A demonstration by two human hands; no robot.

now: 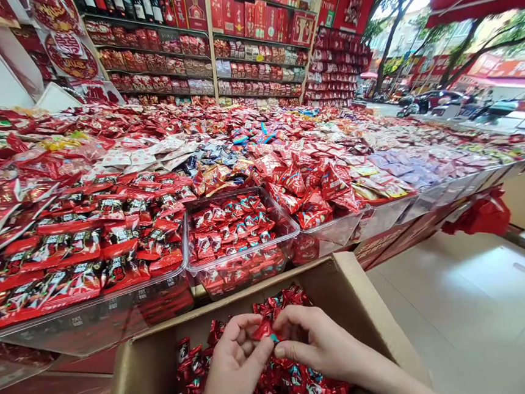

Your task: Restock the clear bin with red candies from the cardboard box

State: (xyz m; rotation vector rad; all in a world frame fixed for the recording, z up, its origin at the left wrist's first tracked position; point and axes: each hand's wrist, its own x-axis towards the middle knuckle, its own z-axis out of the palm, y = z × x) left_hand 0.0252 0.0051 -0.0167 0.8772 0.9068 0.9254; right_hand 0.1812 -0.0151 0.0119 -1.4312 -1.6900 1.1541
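Between the fingertips of both hands is one small red-wrapped candy (265, 330) with a bit of teal on its wrapper. My left hand (235, 365) pinches it from the left, and my right hand (309, 340) has thumb and fingers closed on its right side. Both hands are over an open cardboard box (368, 310), which holds a heap of similar shiny red candies (302, 390). Just beyond the box, a clear plastic bin (244, 254) contains rows of red candies (232, 224) with teal and white print.
Left of the bin lie larger red-and-black packets (78, 250); right of it are red pouches (308, 193). A long counter of wrapped sweets (406, 160) stretches right. Shelves (213, 48) with bottles and red boxes stand behind. Tiled floor (465, 302) shows at right.
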